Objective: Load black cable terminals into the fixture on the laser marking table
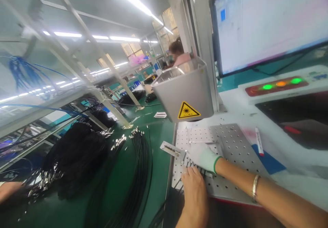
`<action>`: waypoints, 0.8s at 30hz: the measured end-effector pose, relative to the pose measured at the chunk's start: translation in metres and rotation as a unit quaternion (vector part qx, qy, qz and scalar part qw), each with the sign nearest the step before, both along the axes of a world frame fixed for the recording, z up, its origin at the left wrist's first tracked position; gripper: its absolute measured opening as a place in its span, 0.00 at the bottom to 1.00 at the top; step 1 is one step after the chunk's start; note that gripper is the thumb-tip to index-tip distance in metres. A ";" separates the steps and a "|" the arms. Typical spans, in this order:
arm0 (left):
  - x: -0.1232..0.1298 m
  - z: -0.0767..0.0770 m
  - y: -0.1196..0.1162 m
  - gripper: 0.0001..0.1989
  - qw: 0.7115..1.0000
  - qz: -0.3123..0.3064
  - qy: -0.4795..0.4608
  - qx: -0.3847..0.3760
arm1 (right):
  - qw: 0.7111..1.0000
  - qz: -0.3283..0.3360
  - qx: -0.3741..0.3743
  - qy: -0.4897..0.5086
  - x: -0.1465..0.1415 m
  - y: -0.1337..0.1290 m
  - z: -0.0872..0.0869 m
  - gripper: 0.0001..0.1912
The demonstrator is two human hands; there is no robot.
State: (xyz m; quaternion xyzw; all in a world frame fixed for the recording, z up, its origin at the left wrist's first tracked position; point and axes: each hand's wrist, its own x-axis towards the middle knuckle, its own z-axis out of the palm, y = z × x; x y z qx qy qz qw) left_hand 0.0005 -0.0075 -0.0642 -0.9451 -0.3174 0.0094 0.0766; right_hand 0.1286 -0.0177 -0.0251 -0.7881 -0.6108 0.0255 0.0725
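My left hand [194, 188], bare, is on a perforated metal plate [232, 137] with its fingers bent down over thin black cables [178, 184]. Their light connector ends [189, 163] lie in a row just beyond the fingertips. My right hand [203, 157], in a white glove with a green cuff, reaches in from the right over the same connectors. Its fingers are blurred, and whatever is beneath them is hidden. A small metal strip fixture [172, 149] sticks out past the plate's left edge, close to both hands.
Above the plate hangs a grey laser head [184, 93] with a yellow warning sign. Bundled black cables [139, 159] and a large cable heap [77, 156] lie on the green table [160, 134]. A marker [259, 142] and a monitor [271, 26] are at right; a person [179, 54] sits behind.
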 end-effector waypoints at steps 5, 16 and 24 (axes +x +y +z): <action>-0.003 -0.004 -0.001 0.13 0.997 0.017 -0.067 0.014 | 0.999 0.042 0.005 -0.026 0.016 -0.003 0.006 0.13; -0.011 -0.004 -0.005 0.14 0.992 -0.004 -0.129 -0.013 | 0.999 -0.004 0.010 -0.035 0.003 -0.002 -0.003 0.13; -0.006 0.020 -0.003 0.13 0.992 0.050 -0.073 -0.086 | 0.999 -0.006 -0.012 -0.038 -0.005 -0.005 0.016 0.12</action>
